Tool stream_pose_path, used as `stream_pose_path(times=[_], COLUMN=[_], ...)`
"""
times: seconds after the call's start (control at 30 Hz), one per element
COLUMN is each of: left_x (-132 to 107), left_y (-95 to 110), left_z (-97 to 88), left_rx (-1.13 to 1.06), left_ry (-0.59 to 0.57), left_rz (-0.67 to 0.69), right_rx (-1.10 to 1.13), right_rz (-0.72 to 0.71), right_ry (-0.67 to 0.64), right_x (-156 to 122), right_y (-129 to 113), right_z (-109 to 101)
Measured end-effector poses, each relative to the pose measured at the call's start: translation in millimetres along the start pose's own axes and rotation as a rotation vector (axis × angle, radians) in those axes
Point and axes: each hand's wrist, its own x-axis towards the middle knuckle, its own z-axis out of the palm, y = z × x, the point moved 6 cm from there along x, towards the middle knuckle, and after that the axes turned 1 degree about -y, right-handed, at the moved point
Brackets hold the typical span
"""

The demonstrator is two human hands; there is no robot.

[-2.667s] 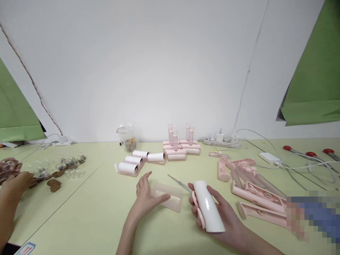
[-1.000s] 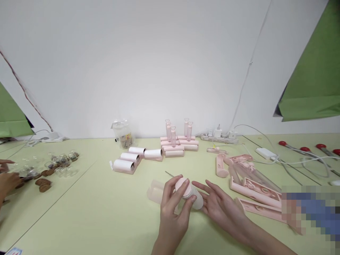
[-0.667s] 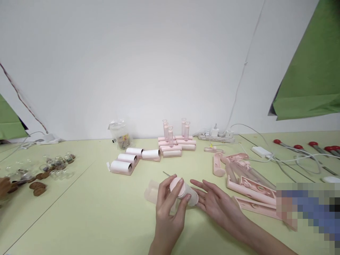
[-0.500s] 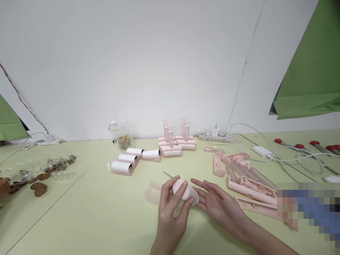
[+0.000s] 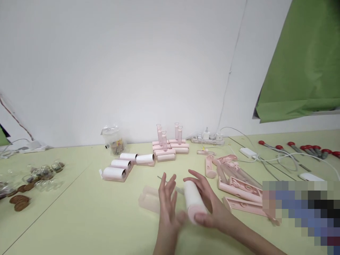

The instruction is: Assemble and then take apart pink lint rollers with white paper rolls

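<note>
A white lint roller [image 5: 192, 194] with a pink end cap is in my right hand [image 5: 214, 209], thumb over the cap and fingers around the far side. Just left of it, my left hand [image 5: 168, 209] is open, its fingers spread and slightly blurred, apart from the roller. Behind the left fingers a thin metal rod [image 5: 160, 178] pokes out; the rest is mostly hidden. A pale pink see-through cover [image 5: 148, 201] lies on the table beside that hand. Further back are several white rolls in pink covers [image 5: 114, 173].
Pink roller assemblies [image 5: 166, 156] with upright handles stand by the wall. Pink casing parts [image 5: 239, 191] are piled at right, near cables, a power strip [image 5: 207, 141] and red-tipped tools [image 5: 278, 147]. A clear bag [image 5: 113, 140] and brown discs [image 5: 20, 203] are at left.
The roller has passed from my left hand to my right and turned so its pink cap faces me. My left hand has let go and opened. The view has shifted rightward.
</note>
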Motion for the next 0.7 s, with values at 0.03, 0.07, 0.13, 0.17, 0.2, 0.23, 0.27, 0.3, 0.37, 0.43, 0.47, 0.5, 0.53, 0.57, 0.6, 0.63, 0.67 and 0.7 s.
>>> stream_pose_path(times=[0.03,0.07,0.13,0.17,0.2,0.23,0.27,0.3,0.37,0.43,0.47,0.5,0.53,0.57,0.6,0.63,0.67,0.7], left_x=[1.0,0.2,-4.2,-5.9,-7.0,-7.5,-7.6,-7.6,-7.2,-6.2,-5.8,-5.5,-5.3,-5.3,-5.1,-4.8,-4.2,-3.4], left_y=[-3.1,-5.7,-8.8,-9.9,-11.4,-12.9,-14.1,-15.1,-14.4,-9.0,-5.1,-1.1,2.9,6.5,9.8,12.6,14.8,16.5], left_z=[2.6,8.0,18.8,21.5,22.0,20.6,18.0,15.1,9.1,3.0,0.5,-1.5,-2.8,-3.9,-4.8,-5.7,-6.8,-8.3], left_rx=[-0.135,-0.24,-0.349,-0.364,-0.374,-0.391,-0.414,-0.441,-0.487,-0.519,-0.536,-0.554,-0.569,-0.58,-0.588,-0.593,-0.595,-0.592], left_ry=[-0.005,-0.038,-0.1,-0.096,-0.066,-0.015,0.044,0.096,0.167,0.211,0.222,0.226,0.222,0.217,0.21,0.205,0.204,0.21], left_rz=[-0.137,-0.261,-0.417,-0.44,-0.441,-0.428,-0.41,-0.397,-0.386,-0.362,-0.346,-0.331,-0.317,-0.304,-0.287,-0.269,-0.251,-0.228], right_rx=[-0.099,-0.188,-0.314,-0.362,-0.436,-0.499,-0.631,-0.807,-0.914,-0.964,-0.977,-0.983,-0.983,-0.978,-0.969,-0.955,-0.938,-0.92], right_rz=[-0.049,-0.083,-0.128,-0.151,-0.162,-0.165,-0.106,0.006,0.144,0.268,0.324,0.37,0.404,0.425,0.432,0.426,0.408,0.382], right_ry=[-0.035,-0.084,-0.225,-0.277,-0.282,-0.253,-0.143,0.049,0.196,0.265,0.286,0.302,0.315,0.324,0.331,0.337,0.34,0.339], right_x=[-2.0,-3.3,-0.2,5.9,16.1,30.0,47.2,64.2,91.4,106.6,109.1,108.8,106.4,102.8,98.5,93.9,89.2,84.3], right_y=[-6.4,-11.3,-18.3,-21.4,-24.0,-26.3,-26.0,-24.7,-20.6,-11.1,-5.2,0.5,5.3,8.6,10.0,9.1,6.4,2.1], right_z=[3.7,8.1,14.7,13.1,5.8,-6.4,-26.0,-52.7,-90.5,-116.3,-124.6,-130.3,-133.8,-135.4,-135.5,-134.1,-130.8,-125.2])
